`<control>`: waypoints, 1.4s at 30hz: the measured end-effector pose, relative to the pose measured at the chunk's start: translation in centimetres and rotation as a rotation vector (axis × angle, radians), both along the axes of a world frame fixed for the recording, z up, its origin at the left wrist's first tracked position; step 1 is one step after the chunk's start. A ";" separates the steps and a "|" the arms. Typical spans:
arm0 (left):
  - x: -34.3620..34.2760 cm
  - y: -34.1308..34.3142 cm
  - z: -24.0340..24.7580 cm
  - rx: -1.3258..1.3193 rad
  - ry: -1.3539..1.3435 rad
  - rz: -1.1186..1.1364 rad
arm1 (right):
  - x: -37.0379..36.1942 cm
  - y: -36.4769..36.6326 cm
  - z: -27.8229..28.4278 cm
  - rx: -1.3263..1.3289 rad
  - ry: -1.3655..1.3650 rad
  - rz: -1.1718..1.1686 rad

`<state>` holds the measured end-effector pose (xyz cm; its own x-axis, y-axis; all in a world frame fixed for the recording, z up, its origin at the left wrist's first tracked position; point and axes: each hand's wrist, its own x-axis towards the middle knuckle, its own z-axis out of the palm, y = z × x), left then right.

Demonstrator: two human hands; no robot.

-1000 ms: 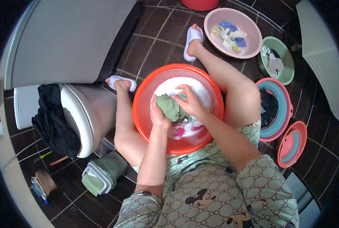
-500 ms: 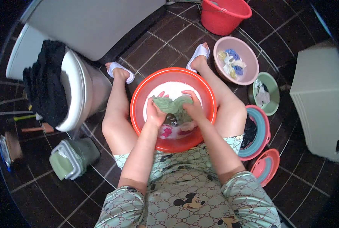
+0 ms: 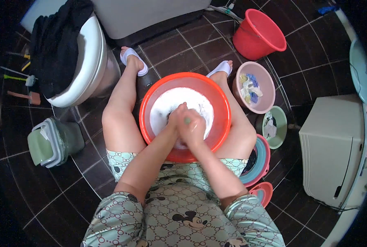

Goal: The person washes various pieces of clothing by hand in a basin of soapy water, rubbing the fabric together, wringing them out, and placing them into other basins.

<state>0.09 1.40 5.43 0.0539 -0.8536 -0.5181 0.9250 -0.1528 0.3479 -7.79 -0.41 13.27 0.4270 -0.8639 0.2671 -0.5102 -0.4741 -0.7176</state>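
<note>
A red basin (image 3: pixel 226 117) of white suds (image 3: pixel 185 94) stands between my legs. Over the suds, my left hand (image 3: pixel 174 120) and my right hand (image 3: pixel 193 128) are pressed together. Between them a small bit of green cloth (image 3: pixel 187 120) peeks out by the right hand's fingers; the rest of it is hidden inside both closed hands. My left fingers are mostly covered by the right hand.
Right of my leg stand a red bucket (image 3: pixel 249 43), a pink basin (image 3: pixel 270 92) with wet cloths, a green basin (image 3: pixel 283 131) and folding basins (image 3: pixel 265 162). A toilet (image 3: pixel 97 61) draped with black clothing (image 3: pixel 55 53), plus a lidded green bin (image 3: pixel 70 140), are at left.
The green cloth was spread between both hands; now it is bunched up and squeezed between them. My hands have come together, and the view has shifted.
</note>
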 end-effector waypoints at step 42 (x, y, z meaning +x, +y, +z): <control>-2.1 -0.8 2.2 0.330 -0.063 0.084 | -2.5 1.8 -0.5 0.071 0.096 0.100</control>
<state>-2.06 0.63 7.65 0.1573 -0.6322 -0.7587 0.9175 -0.1907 0.3492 -10.31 1.41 12.82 0.5330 -0.8307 0.1608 -0.5308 -0.4762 -0.7010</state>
